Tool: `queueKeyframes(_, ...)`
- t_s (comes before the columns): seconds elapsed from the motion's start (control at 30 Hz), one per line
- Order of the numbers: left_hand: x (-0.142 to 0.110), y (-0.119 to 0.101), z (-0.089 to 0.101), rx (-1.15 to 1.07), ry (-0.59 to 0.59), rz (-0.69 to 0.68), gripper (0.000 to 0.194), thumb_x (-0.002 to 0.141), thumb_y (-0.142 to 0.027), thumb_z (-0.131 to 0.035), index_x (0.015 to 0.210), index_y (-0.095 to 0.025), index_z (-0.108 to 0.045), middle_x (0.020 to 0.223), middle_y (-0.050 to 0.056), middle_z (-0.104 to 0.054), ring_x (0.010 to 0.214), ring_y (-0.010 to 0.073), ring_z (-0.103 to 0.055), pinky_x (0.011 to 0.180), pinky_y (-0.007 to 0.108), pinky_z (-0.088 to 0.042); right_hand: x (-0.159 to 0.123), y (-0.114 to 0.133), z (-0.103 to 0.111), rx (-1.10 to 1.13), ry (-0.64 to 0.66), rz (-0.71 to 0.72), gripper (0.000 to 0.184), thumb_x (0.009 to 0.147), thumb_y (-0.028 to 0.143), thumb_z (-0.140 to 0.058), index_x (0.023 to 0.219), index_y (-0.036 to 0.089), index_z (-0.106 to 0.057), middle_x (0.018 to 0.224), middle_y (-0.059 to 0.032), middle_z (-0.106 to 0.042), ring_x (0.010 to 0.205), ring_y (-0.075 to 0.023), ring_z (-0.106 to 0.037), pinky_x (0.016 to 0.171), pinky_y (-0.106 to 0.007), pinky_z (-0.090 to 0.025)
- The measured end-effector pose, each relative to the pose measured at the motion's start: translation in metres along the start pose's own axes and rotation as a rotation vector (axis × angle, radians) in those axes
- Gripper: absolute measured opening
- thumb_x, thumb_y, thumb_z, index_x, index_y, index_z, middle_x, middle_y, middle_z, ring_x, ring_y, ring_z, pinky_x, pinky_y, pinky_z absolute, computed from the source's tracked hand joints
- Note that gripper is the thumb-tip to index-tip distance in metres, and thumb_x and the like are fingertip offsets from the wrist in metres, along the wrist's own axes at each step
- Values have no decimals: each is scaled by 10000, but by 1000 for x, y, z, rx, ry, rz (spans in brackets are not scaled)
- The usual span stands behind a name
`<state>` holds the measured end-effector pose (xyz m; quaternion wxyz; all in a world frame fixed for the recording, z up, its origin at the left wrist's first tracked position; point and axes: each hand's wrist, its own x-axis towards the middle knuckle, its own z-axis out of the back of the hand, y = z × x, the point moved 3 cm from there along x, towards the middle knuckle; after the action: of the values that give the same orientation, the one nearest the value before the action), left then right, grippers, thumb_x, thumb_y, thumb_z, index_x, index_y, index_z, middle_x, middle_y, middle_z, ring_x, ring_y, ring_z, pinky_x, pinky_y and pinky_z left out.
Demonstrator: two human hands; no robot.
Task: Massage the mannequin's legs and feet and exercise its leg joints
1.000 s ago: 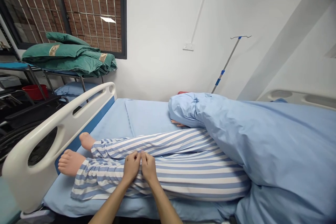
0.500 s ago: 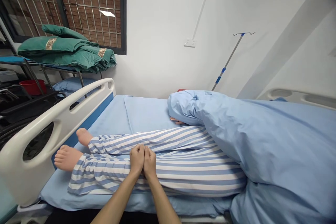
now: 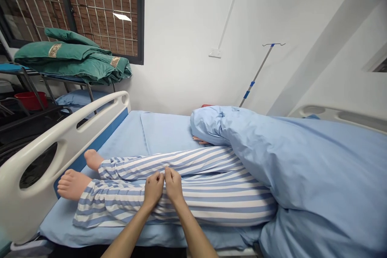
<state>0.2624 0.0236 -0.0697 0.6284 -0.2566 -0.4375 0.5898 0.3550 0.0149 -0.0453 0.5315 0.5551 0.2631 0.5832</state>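
Observation:
A figure in blue-and-white striped trousers (image 3: 199,187) lies on a hospital bed (image 3: 133,137), bare feet (image 3: 72,183) toward the white footboard (image 3: 45,153). My left hand (image 3: 153,190) and right hand (image 3: 173,185) rest side by side on the near trouser leg around the knee. The fingers of both are curled and pinch the striped cloth. A light blue quilt (image 3: 287,157) is folded back over the figure's upper body; a hand (image 3: 201,141) shows at its edge.
Folded green bedding (image 3: 72,58) lies on a metal rack at the left, with a red basin (image 3: 28,100) and a blue pillow (image 3: 77,97) beneath. An IV pole (image 3: 256,72) leans at the far wall. A barred window is at the upper left.
My hands were pressed together on the trouser leg half a second ago; now they sit slightly apart, fingers pinching the cloth. The view has shifted a little.

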Motion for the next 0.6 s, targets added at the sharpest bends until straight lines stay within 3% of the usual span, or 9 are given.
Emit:
queueKeyframes(0.3,-1,-3,-3,61,9,14,330,775,-339,-391,489,-182,-348,475,-42,-387,513,97,-348,546,234,-225,-14,-30,-1,-4,-83,-48,399,852,407,-376,535,174,-442,491,27,-435,503,-108,-362,491,-231,-262)
queueKeyframes(0.6,4,-44,-16,-240,-72,96,339,774,-389,-384,501,-196,-325,470,-49,-350,497,93,-346,504,223,-270,-9,-30,7,208,-117,-125,398,840,421,-374,572,159,-509,543,-9,-529,538,-121,-428,508,-226,-328)
